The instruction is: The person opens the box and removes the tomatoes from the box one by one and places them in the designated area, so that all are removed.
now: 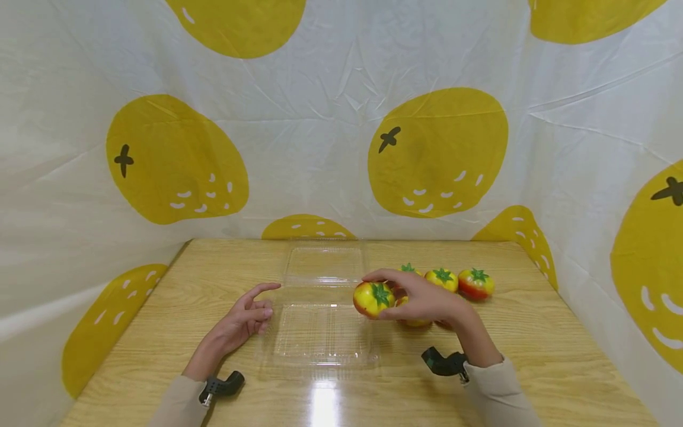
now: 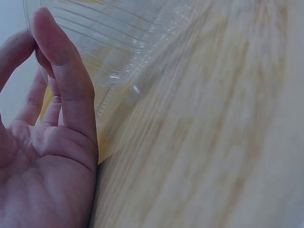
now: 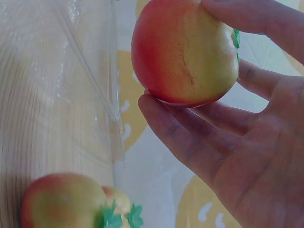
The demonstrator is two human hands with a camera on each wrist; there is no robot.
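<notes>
A clear plastic clamshell container [image 1: 324, 356] lies unfolded on the table, its lid half [image 1: 324, 264] towards the back. At its left edge my left hand [image 1: 242, 320] holds the rim between thumb and curled fingers, with the index finger stretched out. In the left wrist view, the fingers [image 2: 64, 71] meet the container's ribbed wall [image 2: 114, 28]. My right hand [image 1: 421, 296] grips a round yellow-and-red artificial fruit [image 1: 369, 299] with a green leafy top, raised over the container's right side. The right wrist view shows its smooth red-yellow side [image 3: 185, 52] between thumb and fingers.
Several more such fruits stand in a group right of the container, among them one fruit [image 1: 476, 286] at the far right and another fruit [image 1: 441, 279] beside it. My right hand partly hides the group. A fruit-printed curtain [image 1: 309, 148] surrounds the wooden table [image 1: 533, 356].
</notes>
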